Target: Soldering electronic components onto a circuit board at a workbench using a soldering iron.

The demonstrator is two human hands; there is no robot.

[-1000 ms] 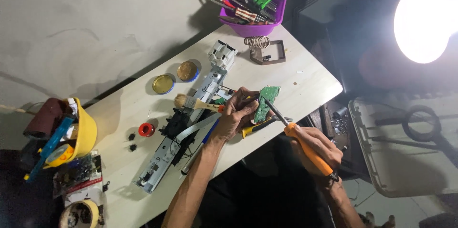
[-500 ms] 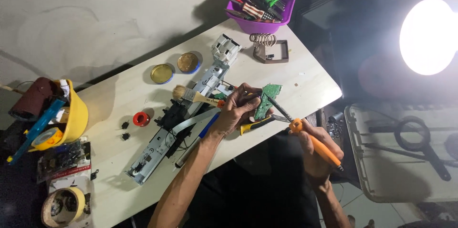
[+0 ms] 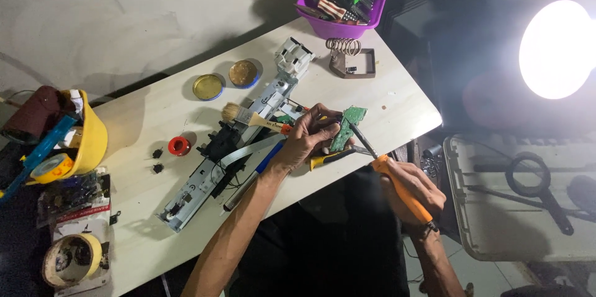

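You are soldering a small green circuit board [image 3: 347, 126] at the near edge of the pale wooden table [image 3: 397, 95].

Your left hand [image 3: 307, 138] is pinching the board on edge, tilted so its face is meeting the iron; your right hand [image 3: 413, 188] is gripping the orange-handled soldering iron [image 3: 388, 169] like a pen, its tip touching the board. A wooden-handled bristle brush [image 3: 251, 117] is lying across the long grey metal mechanism [image 3: 236, 141] beside it. Two round tins [image 3: 225, 81], one purple bowl of tools [image 3: 341, 0] and one coil-spring iron stand [image 3: 351, 58] are sitting farther back.
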